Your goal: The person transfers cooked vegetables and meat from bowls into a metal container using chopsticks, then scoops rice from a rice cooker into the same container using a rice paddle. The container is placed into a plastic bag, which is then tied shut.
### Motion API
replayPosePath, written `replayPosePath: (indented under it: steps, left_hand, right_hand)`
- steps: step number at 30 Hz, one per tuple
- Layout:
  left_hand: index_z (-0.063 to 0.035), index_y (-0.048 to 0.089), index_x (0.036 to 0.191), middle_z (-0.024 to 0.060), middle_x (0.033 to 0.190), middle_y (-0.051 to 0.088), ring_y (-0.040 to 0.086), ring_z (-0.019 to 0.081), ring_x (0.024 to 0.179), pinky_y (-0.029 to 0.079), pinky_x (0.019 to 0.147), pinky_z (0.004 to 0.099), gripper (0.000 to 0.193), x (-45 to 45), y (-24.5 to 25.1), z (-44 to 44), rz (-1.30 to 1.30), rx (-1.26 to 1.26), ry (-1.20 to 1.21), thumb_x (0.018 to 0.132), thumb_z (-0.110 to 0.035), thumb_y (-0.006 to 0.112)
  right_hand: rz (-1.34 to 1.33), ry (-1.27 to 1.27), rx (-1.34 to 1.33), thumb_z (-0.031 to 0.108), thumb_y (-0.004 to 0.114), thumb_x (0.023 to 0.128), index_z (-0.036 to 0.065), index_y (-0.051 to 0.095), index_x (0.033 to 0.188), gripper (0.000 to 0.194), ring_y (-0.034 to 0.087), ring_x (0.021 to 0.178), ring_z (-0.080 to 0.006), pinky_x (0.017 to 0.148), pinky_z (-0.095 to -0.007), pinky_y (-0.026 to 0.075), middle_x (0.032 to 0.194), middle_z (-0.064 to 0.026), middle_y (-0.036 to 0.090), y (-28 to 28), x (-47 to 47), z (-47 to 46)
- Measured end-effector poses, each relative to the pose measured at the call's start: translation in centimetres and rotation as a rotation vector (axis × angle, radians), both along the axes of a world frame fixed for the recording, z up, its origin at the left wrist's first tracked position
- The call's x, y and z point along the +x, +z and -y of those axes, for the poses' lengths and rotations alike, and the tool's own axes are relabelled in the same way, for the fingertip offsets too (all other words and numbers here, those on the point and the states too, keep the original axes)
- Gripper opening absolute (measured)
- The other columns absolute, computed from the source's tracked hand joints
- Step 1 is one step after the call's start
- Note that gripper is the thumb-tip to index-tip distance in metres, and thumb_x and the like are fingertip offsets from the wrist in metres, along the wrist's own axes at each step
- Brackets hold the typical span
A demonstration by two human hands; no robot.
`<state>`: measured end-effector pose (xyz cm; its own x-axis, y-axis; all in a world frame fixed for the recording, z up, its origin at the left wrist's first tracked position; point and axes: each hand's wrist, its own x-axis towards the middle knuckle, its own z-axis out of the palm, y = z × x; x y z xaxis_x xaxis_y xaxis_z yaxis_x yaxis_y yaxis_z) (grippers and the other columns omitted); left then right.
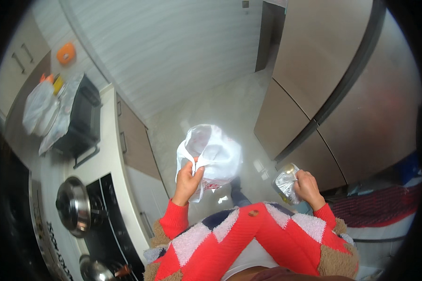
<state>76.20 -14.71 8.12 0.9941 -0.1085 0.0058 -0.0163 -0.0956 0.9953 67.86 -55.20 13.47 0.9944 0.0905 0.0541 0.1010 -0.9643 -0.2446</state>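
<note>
My left hand (189, 182) pinches the edge of a white plastic bag (221, 159) between thumb and fingers. The bag hangs in front of me with its mouth spread open and bears red print low on its side. Off to the right, my right hand (307, 187) grips the gathered top of a clear plastic bag (286, 181). Something with a gold-coloured round end shows through the clear plastic, but what it is I cannot tell. The two bags hang apart from each other.
Left of me runs a counter (109, 116) with an oven (85, 112) under plastic covers. A lidded steel pan (74, 207) stands on the black gas hob (116, 224). At right rises a large brown refrigerator (323, 66). Tiled floor (232, 95) lies between them.
</note>
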Motion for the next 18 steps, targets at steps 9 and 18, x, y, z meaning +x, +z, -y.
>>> replayPosePath:
  steps: [9,18]
  left_hand:
    - [-0.0015,0.058,0.114,-0.0054,0.079,0.057,0.042,0.0012,0.058,0.033,0.049,0.0182,0.026,16.7,-0.8,-4.8,-0.026,-0.069,0.343,0.088,-0.008,0.059]
    - [-0.0019,0.057,0.107,-0.0072,0.069,0.049,0.039,0.0011,0.054,0.028,0.045,0.019,0.019,32.3,-2.0,-8.7,-0.173,-0.025,0.418,0.089,-0.007,0.058]
  right_hand:
    - [0.012,0.196,-0.007,0.004,0.054,0.07,-0.003,0.049,0.077,0.012,0.056,0.075,-0.042,0.072,-0.0484,0.046,0.073,-0.025,0.056,3.9,26.0,-3.1]
    - [0.09,0.245,0.099,-0.001,0.05,0.069,0.0,0.05,0.077,0.008,0.055,0.076,-0.0418,0.07,-0.0486,0.045,0.076,-0.0228,0.057,7.5,48.3,-7.6]
